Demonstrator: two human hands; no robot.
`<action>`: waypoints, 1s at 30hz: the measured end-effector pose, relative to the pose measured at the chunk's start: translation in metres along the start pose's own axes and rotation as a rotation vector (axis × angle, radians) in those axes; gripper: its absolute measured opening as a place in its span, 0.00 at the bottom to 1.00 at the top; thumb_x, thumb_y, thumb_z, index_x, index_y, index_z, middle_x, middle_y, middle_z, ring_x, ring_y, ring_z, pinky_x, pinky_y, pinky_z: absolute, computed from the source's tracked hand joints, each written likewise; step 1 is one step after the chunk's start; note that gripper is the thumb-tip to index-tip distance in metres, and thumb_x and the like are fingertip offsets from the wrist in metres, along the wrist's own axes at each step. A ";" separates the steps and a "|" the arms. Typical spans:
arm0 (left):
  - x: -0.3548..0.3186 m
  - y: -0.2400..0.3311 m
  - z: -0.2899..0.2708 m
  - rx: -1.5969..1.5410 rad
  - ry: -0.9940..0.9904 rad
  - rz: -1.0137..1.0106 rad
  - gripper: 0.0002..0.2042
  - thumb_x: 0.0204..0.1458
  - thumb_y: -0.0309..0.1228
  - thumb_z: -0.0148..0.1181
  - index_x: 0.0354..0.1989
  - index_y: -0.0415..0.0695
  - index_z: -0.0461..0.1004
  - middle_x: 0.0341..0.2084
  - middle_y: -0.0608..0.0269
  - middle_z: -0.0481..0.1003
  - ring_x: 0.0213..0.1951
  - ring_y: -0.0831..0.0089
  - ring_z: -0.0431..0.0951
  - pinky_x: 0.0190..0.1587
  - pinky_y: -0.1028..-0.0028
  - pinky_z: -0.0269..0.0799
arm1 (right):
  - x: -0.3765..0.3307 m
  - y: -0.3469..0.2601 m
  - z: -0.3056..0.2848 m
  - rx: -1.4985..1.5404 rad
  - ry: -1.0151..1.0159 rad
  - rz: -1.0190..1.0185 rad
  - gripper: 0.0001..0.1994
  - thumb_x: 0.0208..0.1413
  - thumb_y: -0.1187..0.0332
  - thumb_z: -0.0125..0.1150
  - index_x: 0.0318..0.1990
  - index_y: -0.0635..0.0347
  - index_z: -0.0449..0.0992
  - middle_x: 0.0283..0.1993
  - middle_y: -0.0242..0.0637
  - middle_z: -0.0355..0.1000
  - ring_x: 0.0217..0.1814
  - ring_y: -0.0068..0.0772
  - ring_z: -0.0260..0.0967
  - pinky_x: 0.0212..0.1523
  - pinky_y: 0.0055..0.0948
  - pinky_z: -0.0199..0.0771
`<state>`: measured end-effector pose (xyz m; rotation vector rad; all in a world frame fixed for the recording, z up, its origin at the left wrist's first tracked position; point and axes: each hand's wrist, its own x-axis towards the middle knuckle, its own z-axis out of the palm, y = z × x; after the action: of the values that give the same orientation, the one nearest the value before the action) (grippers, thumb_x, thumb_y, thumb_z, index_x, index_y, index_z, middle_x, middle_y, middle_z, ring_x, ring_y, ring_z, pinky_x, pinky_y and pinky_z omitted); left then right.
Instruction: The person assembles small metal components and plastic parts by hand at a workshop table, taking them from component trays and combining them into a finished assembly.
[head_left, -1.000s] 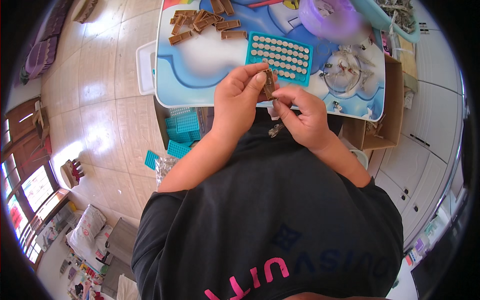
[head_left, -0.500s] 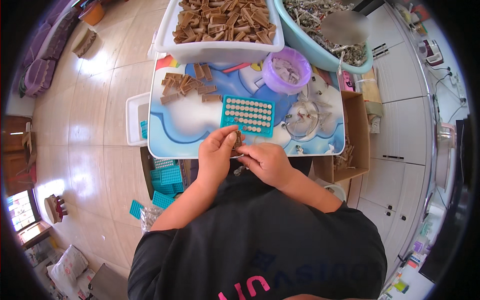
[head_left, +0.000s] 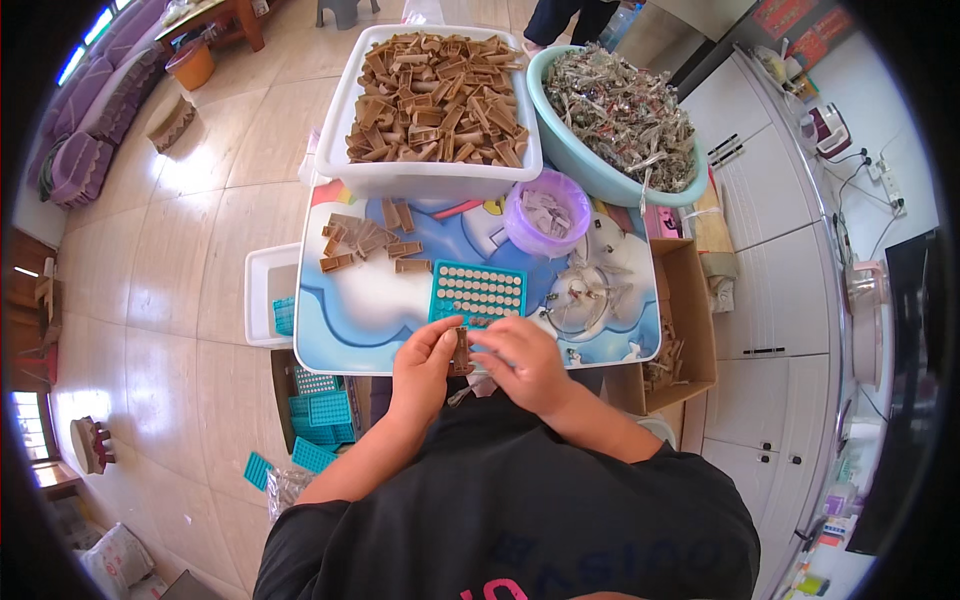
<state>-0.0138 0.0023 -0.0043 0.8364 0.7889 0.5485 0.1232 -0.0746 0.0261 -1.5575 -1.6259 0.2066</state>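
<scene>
My left hand (head_left: 422, 365) is closed on a small brown plastic casing (head_left: 460, 350), held upright just over the table's near edge. My right hand (head_left: 528, 365) is close beside the casing, its fingers partly stretched and apart; I see nothing between them. A pale, crumpled bit (head_left: 481, 384) hangs below the hands, too small to make out. Just beyond my fingers lies a teal tray (head_left: 434, 285) with rows of small round silvery discs (head_left: 482, 290); the hands cover its near edge. Several loose brown casings (head_left: 362, 238) lie farther left on the table.
A white tub (head_left: 345, 165) of brown casings and a light-blue basin (head_left: 570, 140) of wired parts stand at the back. A purple-lined bin (head_left: 545, 240) and clear wired pieces (head_left: 580, 300) are right. Teal trays (head_left: 328, 408) and a cardboard box (head_left: 690, 330) flank the table. A person's legs (head_left: 570, 18) show beyond.
The view has tilted up, showing more of the tub and basin. My right hand has loosened from the casing, its fingers now spread; my left still holds it.
</scene>
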 end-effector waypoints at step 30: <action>0.012 -0.010 -0.016 -0.224 -0.021 -0.218 0.15 0.59 0.33 0.46 0.50 0.38 0.67 0.37 0.58 0.74 0.35 0.73 0.75 0.39 0.75 0.72 | -0.017 0.060 -0.003 -0.220 0.119 0.264 0.06 0.43 0.73 0.63 0.31 0.59 0.76 0.30 0.34 0.68 0.31 0.35 0.67 0.30 0.29 0.66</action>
<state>-0.0182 0.0123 -0.0237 0.5413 0.7726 0.4239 0.1674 -0.0780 -0.0182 -1.9165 -1.3840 0.0743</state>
